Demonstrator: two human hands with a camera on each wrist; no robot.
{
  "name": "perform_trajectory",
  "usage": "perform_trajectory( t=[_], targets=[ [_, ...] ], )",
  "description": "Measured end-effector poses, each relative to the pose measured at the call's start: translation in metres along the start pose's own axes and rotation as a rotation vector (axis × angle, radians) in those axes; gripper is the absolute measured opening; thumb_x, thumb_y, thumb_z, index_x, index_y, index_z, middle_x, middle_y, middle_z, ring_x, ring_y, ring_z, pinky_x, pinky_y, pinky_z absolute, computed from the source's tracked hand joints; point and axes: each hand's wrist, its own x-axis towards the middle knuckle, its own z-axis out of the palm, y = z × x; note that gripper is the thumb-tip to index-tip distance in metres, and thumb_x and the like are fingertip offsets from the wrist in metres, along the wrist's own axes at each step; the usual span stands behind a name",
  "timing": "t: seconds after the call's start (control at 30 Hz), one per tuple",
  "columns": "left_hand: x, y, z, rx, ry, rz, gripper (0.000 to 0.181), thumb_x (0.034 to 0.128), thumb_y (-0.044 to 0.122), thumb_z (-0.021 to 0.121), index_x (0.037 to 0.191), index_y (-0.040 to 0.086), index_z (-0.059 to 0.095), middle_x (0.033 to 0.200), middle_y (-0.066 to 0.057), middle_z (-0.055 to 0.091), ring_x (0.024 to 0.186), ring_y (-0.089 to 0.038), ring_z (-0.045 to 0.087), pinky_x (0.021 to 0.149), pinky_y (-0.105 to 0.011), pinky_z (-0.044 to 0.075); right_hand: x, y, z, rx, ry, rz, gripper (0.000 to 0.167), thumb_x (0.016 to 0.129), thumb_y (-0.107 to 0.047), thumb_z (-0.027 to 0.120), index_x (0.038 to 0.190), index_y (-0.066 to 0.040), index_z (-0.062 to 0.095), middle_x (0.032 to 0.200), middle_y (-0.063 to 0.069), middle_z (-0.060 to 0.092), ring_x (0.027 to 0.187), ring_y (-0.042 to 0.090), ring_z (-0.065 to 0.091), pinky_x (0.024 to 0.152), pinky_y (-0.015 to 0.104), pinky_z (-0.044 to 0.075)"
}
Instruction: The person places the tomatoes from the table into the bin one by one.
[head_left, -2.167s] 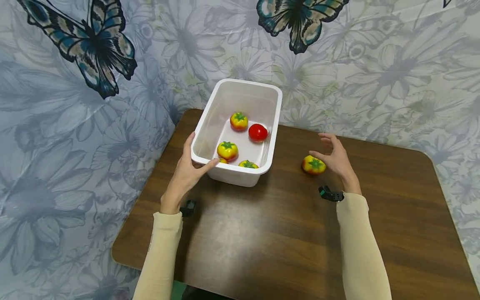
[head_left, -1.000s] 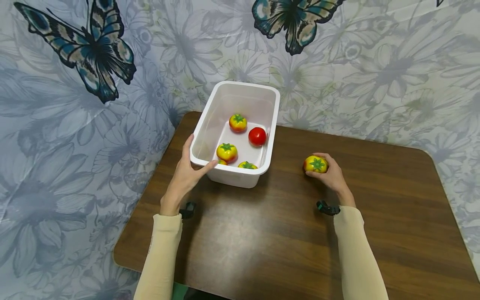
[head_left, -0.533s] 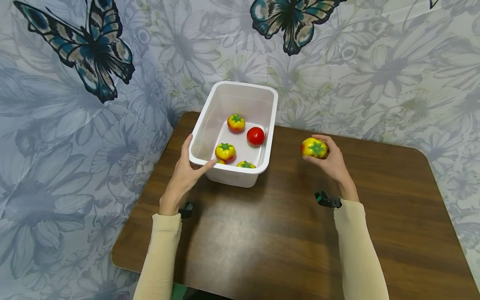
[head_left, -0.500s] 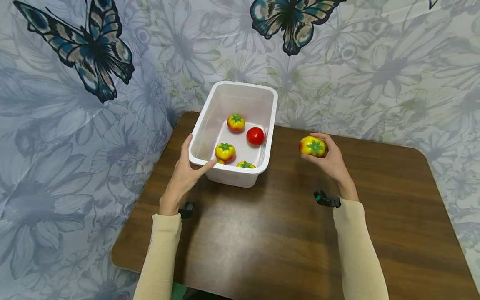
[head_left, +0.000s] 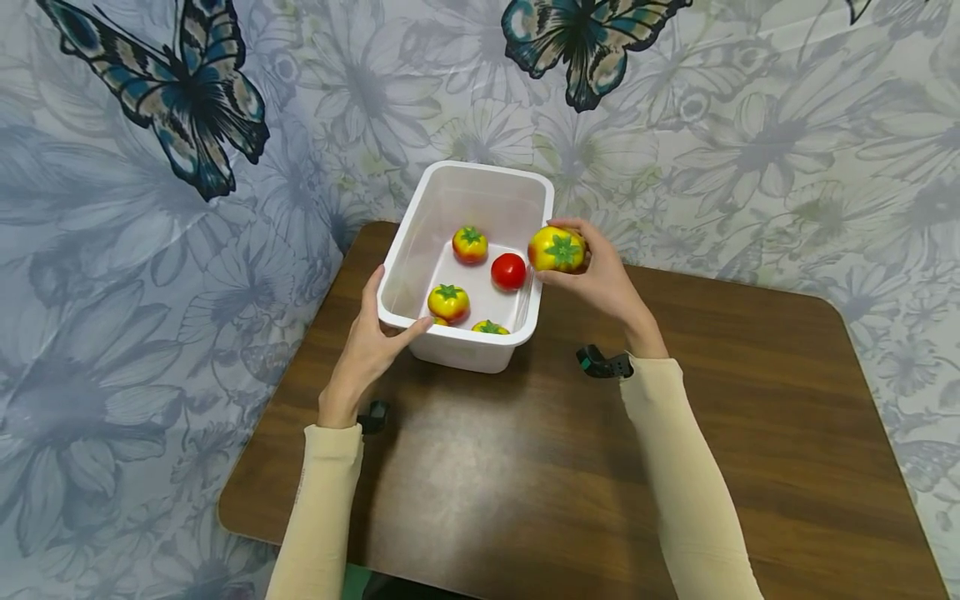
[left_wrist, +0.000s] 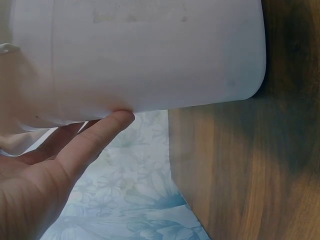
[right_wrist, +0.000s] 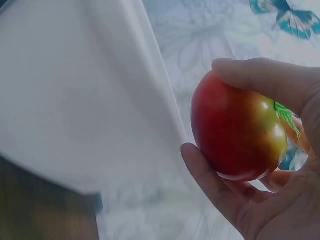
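Note:
A white plastic tub (head_left: 461,354) stands on the table, and my left hand (head_left: 358,354) grips its near left corner, thumb over the rim and fingers along the outer wall. In the left wrist view those fingers (left_wrist: 97,137) lie against the tub's side. My right hand (head_left: 609,287) holds a yellow-red tomato (head_left: 553,250) with a green star-shaped calyx, raised at the tub's right rim. Its red underside shows in the right wrist view, pinched between thumb and fingers. Inside the tub lie a red tomato (head_left: 508,272) and several yellow-red ones (head_left: 469,245), one mostly hidden by the near rim.
The brown wooden table (head_left: 525,483) reaches out to the right and front of the tub. A wall covering (head_left: 750,150) with flowers and butterflies hangs close behind the table and along its left side. Dark bands (head_left: 603,363) sit on both wrists.
My right hand has closed round the tomato on the table, lifted it and carried it left to the tub's right rim. The left hand has kept its grip on the tub.

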Motion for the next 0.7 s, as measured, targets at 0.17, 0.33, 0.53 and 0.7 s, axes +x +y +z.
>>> perform_trajectory(
  t=[0.17,0.33,0.53,0.7],
  targets=[
    [0.001,-0.001,0.000,0.008,0.004,0.007,0.107,0.0916,0.030,0.083,0.169,0.029,0.009,0.163,-0.012,0.032,0.139,-0.042,0.042,0.113,-0.056,0.043,0.026,-0.018,0.019,-0.030,-0.018,-0.021,0.067,0.087,-0.010,0.085,0.147,-0.012,0.054,0.146,0.011,0.052,0.128,0.030,0.047,0.110,0.050,0.043],
    [0.001,-0.003,0.000,0.014,0.008,0.002,0.107,0.0917,0.030,0.083,0.169,0.029,0.009,0.164,-0.011,0.032,0.139,-0.040,0.042,0.113,-0.055,0.042,0.047,-0.028,0.033,-0.025,-0.036,-0.044,0.066,0.088,-0.008,0.085,0.146,-0.012,0.054,0.146,0.010,0.051,0.128,0.029,0.049,0.110,0.045,0.046],
    [0.001,-0.003,0.000,0.010,0.005,0.005,0.107,0.0914,0.032,0.084,0.168,0.031,0.009,0.163,-0.012,0.032,0.138,-0.040,0.043,0.112,-0.055,0.043,0.062,-0.031,0.041,-0.010,-0.042,-0.051,0.067,0.088,-0.003,0.083,0.147,-0.011,0.052,0.148,0.010,0.050,0.128,0.029,0.050,0.111,0.041,0.046],
    [0.003,-0.003,0.003,-0.005,0.006,0.000,0.107,0.0913,0.033,0.084,0.168,0.032,0.009,0.163,-0.011,0.033,0.139,-0.041,0.041,0.113,-0.056,0.043,0.072,-0.028,0.045,-0.032,-0.062,-0.040,0.068,0.087,-0.003,0.083,0.147,-0.009,0.052,0.149,0.012,0.047,0.131,0.031,0.047,0.112,0.042,0.045]
  ],
)
